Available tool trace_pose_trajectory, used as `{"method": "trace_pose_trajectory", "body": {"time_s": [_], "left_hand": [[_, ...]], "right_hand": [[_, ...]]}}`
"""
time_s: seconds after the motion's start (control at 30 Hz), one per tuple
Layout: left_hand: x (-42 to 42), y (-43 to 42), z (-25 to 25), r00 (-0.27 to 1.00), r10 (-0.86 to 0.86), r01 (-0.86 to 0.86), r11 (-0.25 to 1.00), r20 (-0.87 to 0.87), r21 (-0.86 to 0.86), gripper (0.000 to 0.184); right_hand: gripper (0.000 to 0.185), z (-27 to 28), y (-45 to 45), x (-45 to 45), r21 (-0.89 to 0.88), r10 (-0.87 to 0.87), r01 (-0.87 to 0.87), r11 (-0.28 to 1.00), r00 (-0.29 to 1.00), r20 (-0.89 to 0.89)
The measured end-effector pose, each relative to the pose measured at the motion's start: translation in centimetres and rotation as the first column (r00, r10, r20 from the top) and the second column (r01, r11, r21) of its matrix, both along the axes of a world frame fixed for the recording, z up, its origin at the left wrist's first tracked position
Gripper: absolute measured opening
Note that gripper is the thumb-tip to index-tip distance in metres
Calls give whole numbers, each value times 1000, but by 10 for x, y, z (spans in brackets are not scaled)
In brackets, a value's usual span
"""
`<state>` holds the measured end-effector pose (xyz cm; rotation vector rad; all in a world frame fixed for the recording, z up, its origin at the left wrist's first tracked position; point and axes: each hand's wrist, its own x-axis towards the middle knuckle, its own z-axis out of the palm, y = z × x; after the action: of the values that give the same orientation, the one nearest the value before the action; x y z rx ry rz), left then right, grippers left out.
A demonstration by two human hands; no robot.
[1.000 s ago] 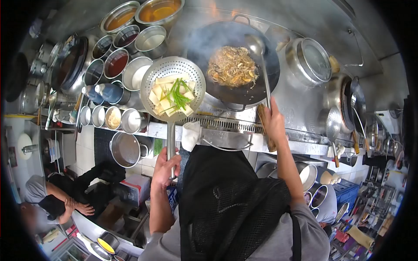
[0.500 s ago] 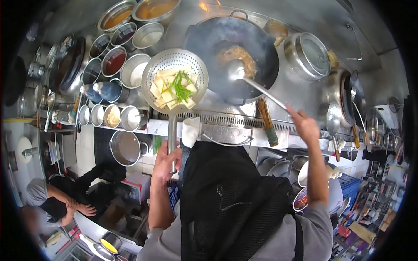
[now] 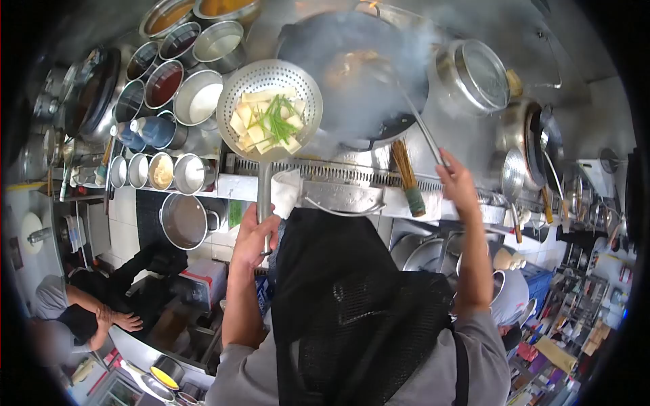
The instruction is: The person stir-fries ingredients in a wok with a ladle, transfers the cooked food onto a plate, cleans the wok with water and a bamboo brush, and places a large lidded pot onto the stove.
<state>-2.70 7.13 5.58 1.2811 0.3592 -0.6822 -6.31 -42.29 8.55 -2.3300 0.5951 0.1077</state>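
My left hand (image 3: 256,238) is closed round the handle of a perforated strainer ladle (image 3: 306,84). In its bowl lie pale cut pieces (image 3: 256,122) topped with green strips (image 3: 276,123). My right hand (image 3: 458,181) grips the long handle of a cooking ladle (image 3: 423,128), which reaches into a black wok (image 3: 308,44). Smoke blurs the ladle's head. Brownish food (image 3: 349,68) shows through the smoke in the wok.
Metal pots of sauces and powders, such as a red sauce pot (image 3: 164,84), stand at the left. A bamboo brush (image 3: 407,179) leans at the stove's front edge. A lidded pot (image 3: 474,76) is right of the wok. Another person's hand (image 3: 127,321) shows lower left.
The cooking ladle has moved deeper into the wok, and my right hand has shifted slightly up and left. Smoke has thickened over the wok. The strainer stays held nearly in place.
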Motion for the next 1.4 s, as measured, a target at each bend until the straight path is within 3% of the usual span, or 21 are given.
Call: {"method": "trace_pose_trajectory", "body": {"time_s": [0.03,0.07,0.1,0.17,0.27,0.3,0.33,0.47,0.57,0.6,0.67,0.8,0.87,1.0,1.07,1.1,1.2,1.27,1.3,1.37,1.4], "left_hand": [[0,-3,1,1000,12,-12,1000,16,-6,35],[-2,-4,1,1000,14,-14,1000,13,-5,35],[-4,-3,1,1000,10,-10,1000,10,1,36],[-8,-5,-2,1000,21,-20,1000,22,-15,37],[-11,-6,-4,999,47,-46,997,5,-69,37],[-9,-5,-3,999,49,-49,997,11,-67,37],[-9,-5,-1,999,49,-48,997,5,-63,37],[-12,-8,6,995,93,-94,994,-26,-49,32],[-8,-6,6,996,91,-92,995,-22,-34,34],[-6,-5,5,997,81,-81,996,-18,-32,34],[-6,-7,5,997,72,-73,997,-13,-33,34],[3,-7,5,997,67,-67,998,22,-13,33],[5,-9,5,998,51,-50,999,31,-14,33],[12,-13,9,996,64,-64,998,54,-15,33],[13,-14,12,997,48,-48,999,55,0,33],[15,-15,14,997,41,-42,999,68,12,33],[24,-19,11,995,16,-18,1000,102,17,34],[32,-22,14,994,-24,21,999,111,28,34],[34,-22,13,992,-7,3,999,129,37,35],[36,-29,13,991,10,-16,999,131,45,37],[37,-30,13,990,5,-14,998,142,57,38]], "right_hand": [[48,-2,24,13,124,-117,113,986,993,23],[49,-25,30,24,67,-126,120,990,989,80],[52,-62,32,36,-206,20,44,978,954,300],[53,-54,76,66,-209,-78,116,971,980,182],[56,-88,75,80,-278,82,16,960,938,336],[57,-58,82,75,124,-17,-9,992,979,205],[59,-30,89,70,505,-48,23,863,998,36],[59,10,113,31,632,-45,48,773,999,-22],[56,-14,101,23,539,10,59,840,992,-123],[55,-47,93,24,165,128,-157,974,976,174],[54,17,125,30,170,-11,21,985,998,-62],[54,17,110,8,349,-6,73,934,981,-192],[54,-28,87,-2,-109,278,-262,959,946,169],[53,-4,96,23,-95,91,-79,992,988,124],[52,-1,91,48,-75,-109,110,991,994,15],[52,-11,81,61,-66,-123,124,990,992,17],[54,-49,38,83,-176,18,26,984,969,245],[55,-64,19,69,-177,275,-243,954,943,187],[55,-60,11,56,-168,257,-226,960,947,191],[56,-18,-12,25,-449,396,-397,801,913,-102],[57,5,-21,13,-520,359,-410,749,911,-202]]}}
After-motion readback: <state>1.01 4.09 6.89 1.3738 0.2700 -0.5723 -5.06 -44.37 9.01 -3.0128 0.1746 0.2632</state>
